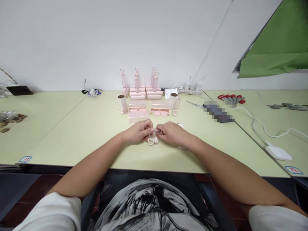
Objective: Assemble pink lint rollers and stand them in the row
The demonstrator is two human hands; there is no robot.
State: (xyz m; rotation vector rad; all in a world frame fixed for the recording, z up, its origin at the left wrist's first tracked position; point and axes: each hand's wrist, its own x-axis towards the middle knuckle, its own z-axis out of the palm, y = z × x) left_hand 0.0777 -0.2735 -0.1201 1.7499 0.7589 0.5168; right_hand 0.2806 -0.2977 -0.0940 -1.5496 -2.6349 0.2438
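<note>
My left hand [141,131] and my right hand [170,133] meet above the near middle of the table. The left thumb and fingers pinch a small pale piece whose details are too small to tell. Curled fingers of my right hand hold a small clear tube [158,131], mostly hidden by the hand. Just below the fingertips are a cream heart-shaped ring [150,141] and a small pale pink cap [156,140]. A whitish object [181,125] is partly hidden behind my right hand.
Pink open cases [138,115], cardboard-topped clear tubes [173,100] and upright pink bottles [136,82] stand beyond my hands. Farther right are a blurred-out dark object [218,112], red-ended items [233,97] and a white cable [264,128]. A cable bundle [93,93] lies back left.
</note>
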